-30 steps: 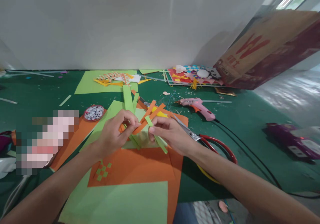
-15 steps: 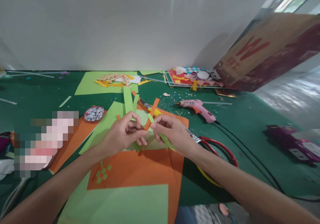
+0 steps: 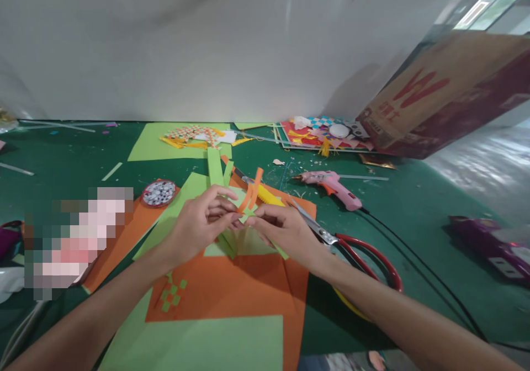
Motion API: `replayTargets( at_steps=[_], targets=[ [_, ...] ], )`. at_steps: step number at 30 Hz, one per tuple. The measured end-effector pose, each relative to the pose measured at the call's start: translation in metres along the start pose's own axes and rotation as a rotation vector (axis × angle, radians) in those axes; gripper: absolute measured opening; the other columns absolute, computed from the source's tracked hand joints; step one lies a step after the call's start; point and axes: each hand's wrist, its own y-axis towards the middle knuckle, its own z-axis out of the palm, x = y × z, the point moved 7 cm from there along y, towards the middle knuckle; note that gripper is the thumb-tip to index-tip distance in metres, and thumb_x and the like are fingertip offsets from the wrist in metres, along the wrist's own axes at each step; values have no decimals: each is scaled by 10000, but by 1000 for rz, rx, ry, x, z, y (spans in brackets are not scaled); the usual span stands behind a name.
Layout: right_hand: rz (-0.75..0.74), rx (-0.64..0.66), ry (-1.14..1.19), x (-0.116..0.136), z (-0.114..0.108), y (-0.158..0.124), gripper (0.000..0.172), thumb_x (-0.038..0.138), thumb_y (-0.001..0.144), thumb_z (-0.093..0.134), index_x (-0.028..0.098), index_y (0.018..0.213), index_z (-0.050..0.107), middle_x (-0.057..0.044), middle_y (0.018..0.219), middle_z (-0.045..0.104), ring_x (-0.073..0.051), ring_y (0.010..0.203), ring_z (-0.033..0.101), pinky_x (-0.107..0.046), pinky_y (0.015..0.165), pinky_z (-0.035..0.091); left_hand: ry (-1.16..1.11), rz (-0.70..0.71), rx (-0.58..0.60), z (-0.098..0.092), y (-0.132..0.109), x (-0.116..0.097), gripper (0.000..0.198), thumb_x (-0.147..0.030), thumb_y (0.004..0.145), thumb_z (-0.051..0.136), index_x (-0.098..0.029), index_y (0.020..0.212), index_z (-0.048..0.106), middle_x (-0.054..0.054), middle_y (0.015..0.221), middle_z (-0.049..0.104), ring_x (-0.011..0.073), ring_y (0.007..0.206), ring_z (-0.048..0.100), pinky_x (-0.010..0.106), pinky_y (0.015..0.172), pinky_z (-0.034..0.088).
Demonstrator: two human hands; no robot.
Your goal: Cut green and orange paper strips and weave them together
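Close together over the coloured sheets, my two hands are both closed in a pinch. My left hand [image 3: 207,216] grips the lower end of orange paper strips [image 3: 255,186], which stand up and curve away from me. Between the fingertips a light green paper strip [image 3: 247,216] crosses the orange ones. My right hand [image 3: 281,226] pinches this green strip, whose tail hangs below the palm. Just behind the hands lies a yellow-handled craft knife [image 3: 270,196]. Red-handled scissors [image 3: 372,255] lie partly under my right forearm.
Orange paper [image 3: 232,288] and green paper [image 3: 215,343] lie in front, with a small woven checkered piece [image 3: 173,295]. A pink glue gun [image 3: 333,187] with a black cord sits right. A round pin case [image 3: 159,193] is left; a paper bag [image 3: 447,92] leans back right.
The green strip's end has moved down and now crosses the orange paper at my fingertips. Two curved orange lengths show where one straight one stood. The view has shifted slightly.
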Motion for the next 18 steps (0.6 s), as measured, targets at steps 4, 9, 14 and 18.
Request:
replayTargets(
  at_steps=[4, 9, 14, 18],
  targets=[
    [18, -20, 16, -1, -1, 0, 374, 480, 775, 608, 202, 553, 497, 60, 403, 427, -67, 365, 342, -226, 373, 259, 37, 5, 35, 3, -1, 3, 169, -268, 825, 634, -201, 947, 538, 9, 738, 708, 163, 654, 714, 245, 636, 603],
    [17, -5, -45, -3, -1, -1, 344, 442, 803, 571, 200, 570, 496, 58, 422, 438, -66, 365, 352, -224, 380, 265, 76, 19, 3, 0, -1, 4, 179, -253, 827, 627, -200, 973, 538, 14, 766, 710, 162, 669, 716, 241, 637, 605],
    [-34, -27, -127, 2, -2, -1, 321, 370, 819, 530, 201, 551, 474, 54, 427, 415, -71, 387, 337, -227, 393, 255, 203, 26, 5, -1, -1, -3, 190, -253, 815, 627, -194, 981, 557, 23, 790, 720, 163, 672, 716, 243, 658, 597],
    [-78, -46, -170, 5, -3, -1, 318, 330, 815, 530, 202, 532, 464, 51, 428, 406, -76, 413, 328, -233, 413, 245, 250, 51, 37, -1, -1, -7, 178, -261, 834, 603, -195, 998, 584, 27, 820, 738, 168, 709, 719, 254, 690, 593]
  ],
)
